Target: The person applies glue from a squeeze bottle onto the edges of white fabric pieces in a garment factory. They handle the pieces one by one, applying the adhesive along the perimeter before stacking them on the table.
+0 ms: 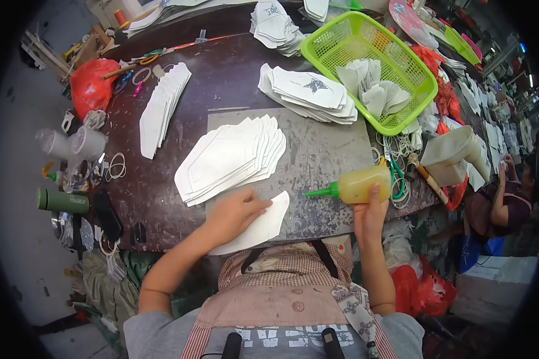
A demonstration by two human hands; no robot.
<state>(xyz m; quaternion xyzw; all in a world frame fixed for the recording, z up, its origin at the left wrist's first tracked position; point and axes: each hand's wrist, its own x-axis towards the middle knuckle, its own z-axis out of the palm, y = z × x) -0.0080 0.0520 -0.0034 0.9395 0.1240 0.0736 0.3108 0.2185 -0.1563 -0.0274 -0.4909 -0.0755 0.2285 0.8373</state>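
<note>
A squeeze bottle [365,184] of yellowish liquid, with a green pointed nozzle, lies level in my right hand [371,214]; its tip points left over the work board. My left hand [236,212] rests on a single white cut piece [272,221] at the table's near edge, fingertips reaching onto its surface. Just beyond is a fanned stack of white pieces [227,155]. Another stack [308,96], its top piece bearing a dark star, sits farther back. At left, more white pieces [163,107] overlap in a slanting row.
A green plastic basket [395,122] holds white pieces at back right. Green-handled scissors [395,173] and cords lie beside the bottle. A green flask [63,201], a phone [106,215] and a red bag [94,87] line the left side. Another person [503,200] sits at far right.
</note>
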